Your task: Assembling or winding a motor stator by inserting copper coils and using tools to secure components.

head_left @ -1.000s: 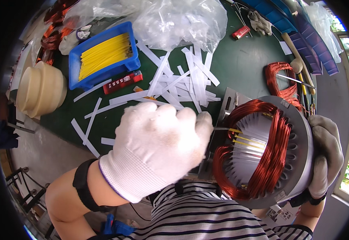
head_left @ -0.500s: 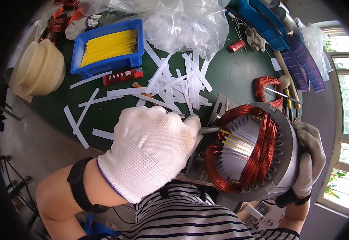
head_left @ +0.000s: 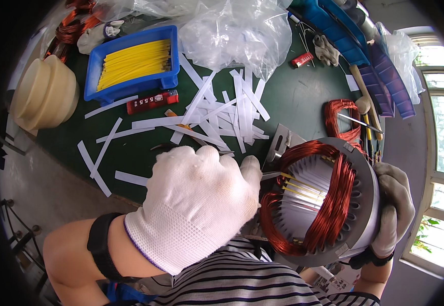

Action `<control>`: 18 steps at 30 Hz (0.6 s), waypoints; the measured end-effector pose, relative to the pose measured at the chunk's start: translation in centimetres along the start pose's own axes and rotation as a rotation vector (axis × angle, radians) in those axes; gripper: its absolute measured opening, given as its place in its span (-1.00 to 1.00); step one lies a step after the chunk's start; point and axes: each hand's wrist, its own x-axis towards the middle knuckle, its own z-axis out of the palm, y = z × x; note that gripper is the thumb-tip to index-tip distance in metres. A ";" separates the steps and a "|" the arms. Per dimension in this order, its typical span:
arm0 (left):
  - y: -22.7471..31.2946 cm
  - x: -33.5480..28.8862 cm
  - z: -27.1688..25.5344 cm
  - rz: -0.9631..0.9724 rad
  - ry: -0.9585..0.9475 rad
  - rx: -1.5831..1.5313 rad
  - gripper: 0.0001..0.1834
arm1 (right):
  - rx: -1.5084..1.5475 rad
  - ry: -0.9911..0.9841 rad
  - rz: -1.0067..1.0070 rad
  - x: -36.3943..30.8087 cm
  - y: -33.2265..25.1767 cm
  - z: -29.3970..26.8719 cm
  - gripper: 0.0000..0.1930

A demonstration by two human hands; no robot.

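Observation:
My left hand [head_left: 201, 199], in a white knit glove, is closed around a metal tool with a narrow grey tip [head_left: 271, 175]; its handle is hidden in the fist. That tip reaches the near end of thin yellow strips [head_left: 303, 192] lying in the bore of a motor stator [head_left: 360, 224]. Bundles of red-brown copper winding [head_left: 330, 217] loop out over the stator's slotted face. My right hand [head_left: 396, 204], gloved too, lies curved against the stator's right outer side, gripping it with the thumb apart from the fingers.
White paper strips [head_left: 209, 115] litter the green table [head_left: 293, 97] with a red lighter [head_left: 152, 102]. Behind stand a blue bin [head_left: 130, 85] of yellow strips and clear plastic bags [head_left: 237, 35]. A cream stepped former [head_left: 46, 94] is at left, a copper coil [head_left: 340, 120] beyond the stator.
The tool tip has moved slightly down with my left hand, still at the yellow strips. The stator sits a little lower in view, my right hand still on its side.

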 end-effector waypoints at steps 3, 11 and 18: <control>0.3 0.4 -0.2 0.011 -0.034 0.051 -0.74 | 0.004 0.002 -0.001 0.1 -0.2 0.0 -0.55; -2.1 2.9 0.5 0.128 -0.095 -0.194 -0.78 | -0.009 -0.027 -0.035 0.2 0.1 -0.4 -0.54; -1.9 4.5 1.0 0.223 -0.237 -0.190 -0.82 | -0.036 -0.049 -0.028 0.6 -0.2 -0.3 -0.56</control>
